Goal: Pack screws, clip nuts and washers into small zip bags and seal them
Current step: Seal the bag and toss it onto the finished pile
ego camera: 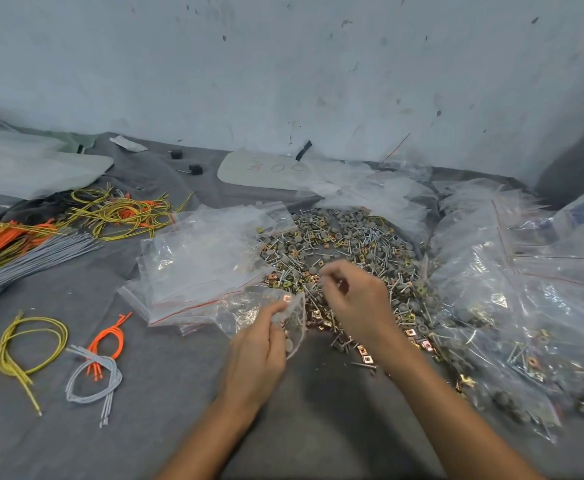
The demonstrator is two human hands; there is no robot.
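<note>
Grey cloth [145,427]. Left hand [259,348] pinches small clear plastic zip bag [297,320]. Right hand [356,299] just beside bag, fingers curled over silver screw heap [335,237]; hold unclear.

Left hand [259,355] grips bag [243,306]; right hand [356,301] apparently pinching.

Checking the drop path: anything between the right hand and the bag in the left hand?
Nothing visible. The left hand pinches the small zip bag by its edge; the right hand is close beside it over the hardware pile, with only an open gap between. Whether the right hand holds anything is too blurred to tell.
</note>
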